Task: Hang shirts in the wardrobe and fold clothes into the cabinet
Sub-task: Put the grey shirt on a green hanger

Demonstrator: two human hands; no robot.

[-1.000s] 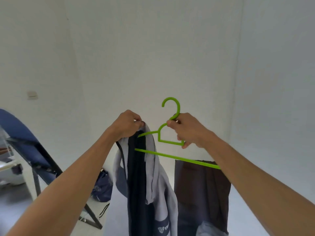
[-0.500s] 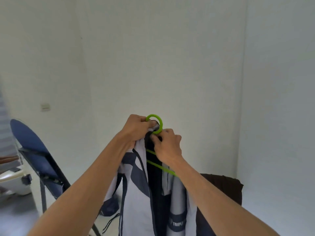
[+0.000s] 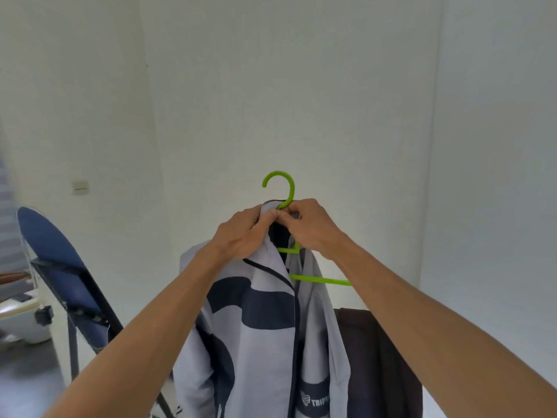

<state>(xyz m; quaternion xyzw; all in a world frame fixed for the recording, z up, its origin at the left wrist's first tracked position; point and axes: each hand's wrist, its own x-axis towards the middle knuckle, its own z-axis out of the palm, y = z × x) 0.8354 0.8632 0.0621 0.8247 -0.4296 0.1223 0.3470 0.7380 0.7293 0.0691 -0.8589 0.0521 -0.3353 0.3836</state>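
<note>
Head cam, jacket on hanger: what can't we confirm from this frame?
- Green hanger: its shoulders lie under the grey-and-navy jacket; the end of its bar disappears behind the right forearm.
- Collar grip: the left hand and right hand cover it.
- Jacket's chest print: partly hidden by a fold.
- Dark garment: cut off by the bottom edge.
- Wardrobe, cabinet: not in frame.

Lime-green hanger (image 3: 283, 188), pale grey jacket (image 3: 265, 351) with navy bands, dark brown garment (image 3: 379, 357).

the grey jacket (image 3: 265, 342) shows white letters "trip" (cut off) on its dark hem band.
</note>
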